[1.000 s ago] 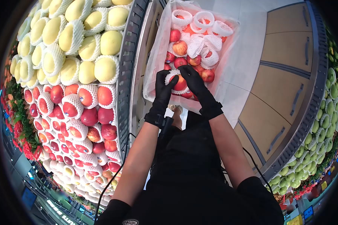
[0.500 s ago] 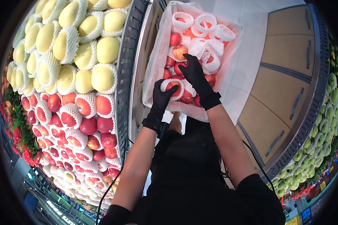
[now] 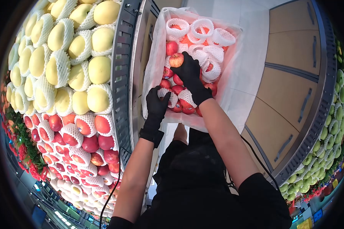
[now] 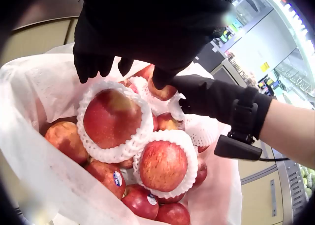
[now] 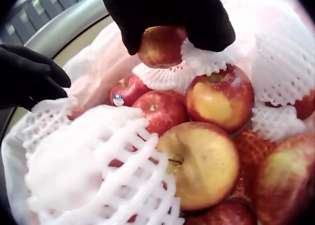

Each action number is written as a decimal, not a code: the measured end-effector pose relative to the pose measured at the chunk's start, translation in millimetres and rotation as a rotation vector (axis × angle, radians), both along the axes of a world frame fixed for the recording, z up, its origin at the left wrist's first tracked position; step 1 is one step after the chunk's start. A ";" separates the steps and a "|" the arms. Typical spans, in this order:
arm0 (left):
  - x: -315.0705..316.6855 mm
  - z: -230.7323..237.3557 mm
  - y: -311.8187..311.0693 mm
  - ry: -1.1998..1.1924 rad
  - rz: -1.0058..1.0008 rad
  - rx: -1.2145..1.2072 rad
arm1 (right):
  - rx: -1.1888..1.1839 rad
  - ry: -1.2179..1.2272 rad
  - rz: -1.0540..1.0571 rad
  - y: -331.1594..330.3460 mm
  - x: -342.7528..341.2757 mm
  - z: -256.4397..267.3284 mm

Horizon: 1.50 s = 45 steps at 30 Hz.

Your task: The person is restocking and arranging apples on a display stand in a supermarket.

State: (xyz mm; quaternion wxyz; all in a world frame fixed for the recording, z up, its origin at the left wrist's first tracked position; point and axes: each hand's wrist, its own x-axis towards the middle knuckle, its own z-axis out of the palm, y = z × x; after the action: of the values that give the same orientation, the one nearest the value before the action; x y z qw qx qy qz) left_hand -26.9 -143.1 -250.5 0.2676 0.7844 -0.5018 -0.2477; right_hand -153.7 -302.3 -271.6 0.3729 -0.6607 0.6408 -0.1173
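Observation:
My right hand [image 3: 190,72], in a black glove, grips a red-yellow apple [image 3: 176,60] over the middle of a lined box. In the right wrist view its fingers reach down both sides of that apple [image 5: 162,47], beside white foam netting. Toward the near left corner, my gloved left hand [image 3: 155,105] curls around a red apple in a foam net [image 3: 168,97], thumb over its top. The left wrist view shows this netted apple [image 4: 113,119] below the fingers. Beside it sits a second netted apple [image 4: 163,166], among several bare red ones.
The box's white liner [image 3: 231,72] rises around the fruit. Loose foam nets [image 3: 201,29] lie at its far end. On the left, a display rack [image 3: 123,76] bears yellow fruit [image 3: 99,70] and red apples [image 3: 90,143]. Cabinets [image 3: 281,82] and green fruit [image 3: 325,133] stand to the right.
Both hands were together at the netted apple. The right hand left it, reached farther into the box and took hold of a bare apple; the left stayed at the netted one.

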 end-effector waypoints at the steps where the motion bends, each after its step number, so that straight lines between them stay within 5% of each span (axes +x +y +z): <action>1: -4.4 11.6 -11.7 0.005 0.007 0.025 | 0.006 -0.133 -0.038 2.2 -6.9 4.9; 7: -32.6 -12.8 -78.0 0.095 -0.095 -0.036 | -0.034 -0.612 -0.324 20.9 -64.2 27.8; 9: -48.1 -28.0 -102.1 0.234 -0.125 -0.009 | 0.017 -0.576 -0.344 27.9 -89.6 27.4; 13: -72.7 -42.7 -132.1 0.054 -0.255 -0.219 | 0.101 -0.559 -0.428 37.7 -126.0 51.3; 18: -74.9 -40.6 -138.0 0.092 -0.225 -0.016 | 0.251 -0.716 -0.579 49.5 -143.1 45.6; 23: -58.1 -41.1 -141.3 0.107 -0.358 -0.067 | 0.324 -0.833 -0.533 47.3 -129.6 46.1; 30: -50.1 -44.7 -127.2 0.114 -0.258 0.074 | 0.376 -0.815 -0.472 43.4 -111.1 34.6; 33: -44.3 -50.6 -118.6 -0.150 -0.384 -0.314 | 0.379 -0.962 -0.433 44.4 -105.3 35.3; 36: -65.1 23.1 -132.0 1.338 0.405 0.191 | 0.420 -1.099 -0.384 40.5 -92.0 49.6; 37: -66.5 36.6 -128.5 1.328 0.377 0.157 | 0.440 -1.136 -0.369 39.6 -88.0 54.0; 40: -57.4 40.1 -110.3 0.349 -0.260 -0.073 | 0.497 -1.175 -0.337 34.2 -83.7 56.1; 45: -41.3 44.1 -93.7 -0.002 -0.360 -0.079 | 0.445 -0.757 -0.246 25.5 -72.4 61.7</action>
State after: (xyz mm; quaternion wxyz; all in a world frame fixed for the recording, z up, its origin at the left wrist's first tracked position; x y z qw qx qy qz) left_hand -68.2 -236.8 -206.4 0.2489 0.6709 -0.6438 -0.2710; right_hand -226.1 -276.8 -209.9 0.6968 -0.3942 0.5430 -0.2535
